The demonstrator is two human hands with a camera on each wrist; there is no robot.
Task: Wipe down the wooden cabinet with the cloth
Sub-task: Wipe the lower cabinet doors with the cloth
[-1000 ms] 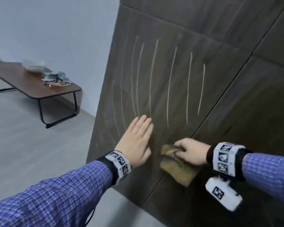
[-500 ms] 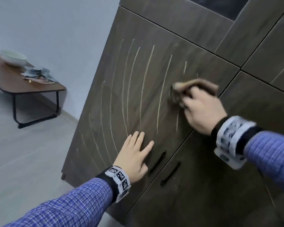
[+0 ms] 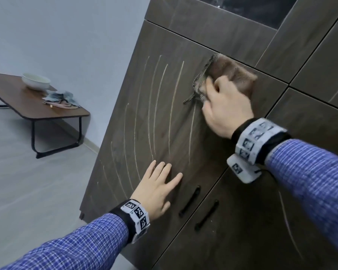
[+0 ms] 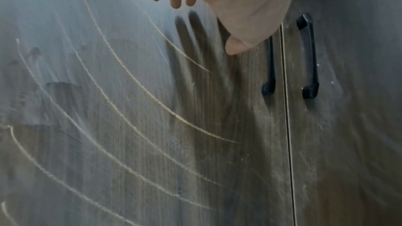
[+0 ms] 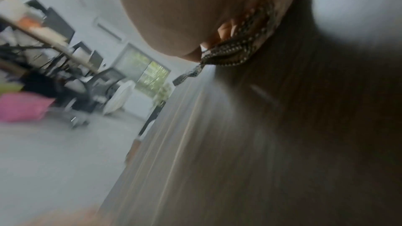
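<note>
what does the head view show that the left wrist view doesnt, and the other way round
Only the head view shows the right hand gripping the brown cloth against the upper part of the cabinet door, plus the low table carrying a white bowl by the wall. Only the left wrist view shows dusty smears and a dark hand-shaped shadow on the wood. Both show the left hand with straight fingers at the door, the pale curved lines and the two black handles.
</note>
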